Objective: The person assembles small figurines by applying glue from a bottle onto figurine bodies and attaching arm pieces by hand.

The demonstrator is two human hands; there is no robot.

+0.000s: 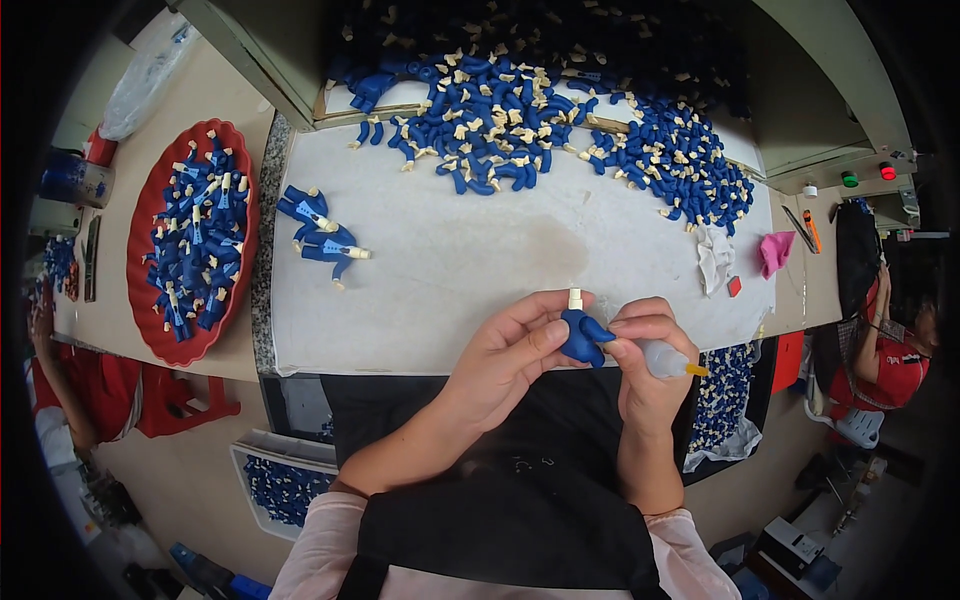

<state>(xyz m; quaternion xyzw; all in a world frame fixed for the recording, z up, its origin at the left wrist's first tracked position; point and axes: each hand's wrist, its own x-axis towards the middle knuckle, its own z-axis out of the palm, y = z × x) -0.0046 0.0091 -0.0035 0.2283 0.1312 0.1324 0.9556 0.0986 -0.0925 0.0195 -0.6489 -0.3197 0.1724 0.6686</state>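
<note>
Across the white counter (420,260) I see blue limbs (500,110) heaped at the far side, with a red tray (137,270) well off to the left. Over the near edge, my left hand (508,345) has its fingers around a blue figure (578,345), while my right hand (645,365) pinches its arm (597,330) in the fingertips, a bottle (664,358) tucked against the palm.
</note>
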